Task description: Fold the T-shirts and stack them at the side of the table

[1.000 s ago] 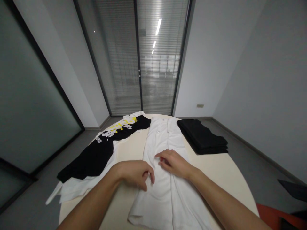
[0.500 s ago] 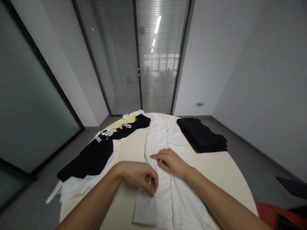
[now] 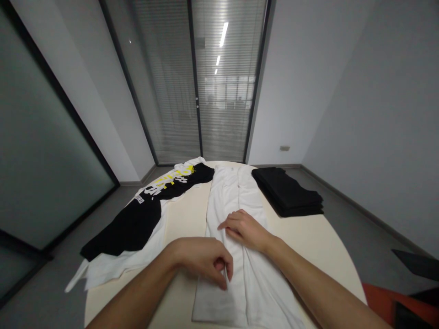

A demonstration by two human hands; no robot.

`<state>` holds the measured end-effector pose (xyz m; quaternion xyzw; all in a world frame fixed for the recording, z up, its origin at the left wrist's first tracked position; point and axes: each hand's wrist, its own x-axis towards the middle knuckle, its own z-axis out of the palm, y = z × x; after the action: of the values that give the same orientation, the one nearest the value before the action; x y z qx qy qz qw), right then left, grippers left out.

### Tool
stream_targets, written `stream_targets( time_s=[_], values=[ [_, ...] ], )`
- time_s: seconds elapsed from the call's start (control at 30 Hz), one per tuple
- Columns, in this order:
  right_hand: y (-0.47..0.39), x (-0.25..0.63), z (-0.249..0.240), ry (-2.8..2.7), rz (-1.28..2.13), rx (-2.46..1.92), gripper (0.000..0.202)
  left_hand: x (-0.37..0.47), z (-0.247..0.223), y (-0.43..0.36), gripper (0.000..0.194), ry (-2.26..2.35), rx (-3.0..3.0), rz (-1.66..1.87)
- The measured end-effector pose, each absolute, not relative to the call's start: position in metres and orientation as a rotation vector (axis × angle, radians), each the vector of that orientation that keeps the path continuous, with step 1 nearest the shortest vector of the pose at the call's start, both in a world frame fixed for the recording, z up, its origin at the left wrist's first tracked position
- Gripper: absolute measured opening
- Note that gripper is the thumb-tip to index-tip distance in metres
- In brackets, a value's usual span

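Head view: white garment [image 3: 253,283] beneath right fingers [image 3: 235,220], their grip unclear, and between pinched left fingers [image 3: 227,259].

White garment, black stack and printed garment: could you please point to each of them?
White garment [image 3: 254,283]: head view, on its nearer half.
Black stack [image 3: 285,188]: head view, on its top.
Printed garment [image 3: 142,221]: head view, on its black part.

We can pass along the bare counter [image 3: 185,212] between the shirt [image 3: 132,228] and the white garment [image 3: 222,198], but our left hand [image 3: 207,258] and left forearm [image 3: 147,283] bar its near end. Rightward, free counter lies between the black stack [image 3: 288,192] and our right forearm [image 3: 312,278].
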<state>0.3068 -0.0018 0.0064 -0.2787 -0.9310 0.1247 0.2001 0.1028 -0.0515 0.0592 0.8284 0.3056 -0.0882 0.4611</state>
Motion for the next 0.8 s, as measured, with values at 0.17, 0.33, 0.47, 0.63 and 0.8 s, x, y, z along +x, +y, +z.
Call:
stream_targets(
  time_s=[0.17,0.33,0.47,0.63,0.8],
  values=[
    [0.001,0.316,0.011,-2.622,0.393,-0.775,0.025,0.106,0.058,-0.053,0.024,0.784,2.11,-0.261],
    [0.003,0.317,0.011,-2.655,0.487,-0.759,0.026,0.114,0.052,-0.056,0.018,0.766,2.165,-0.256],
    [0.004,0.319,0.01,-2.658,0.542,-0.734,0.027,0.12,0.047,-0.057,0.021,0.693,2.157,-0.257],
    [0.006,0.322,0.005,-2.636,0.65,-0.744,0.028,0.122,0.04,-0.058,0.029,0.64,2.125,-0.273],
    [0.006,0.323,0.003,-2.597,0.822,-0.832,0.03,0.125,0.037,-0.062,0.018,0.659,2.18,-0.274]
  ],
)
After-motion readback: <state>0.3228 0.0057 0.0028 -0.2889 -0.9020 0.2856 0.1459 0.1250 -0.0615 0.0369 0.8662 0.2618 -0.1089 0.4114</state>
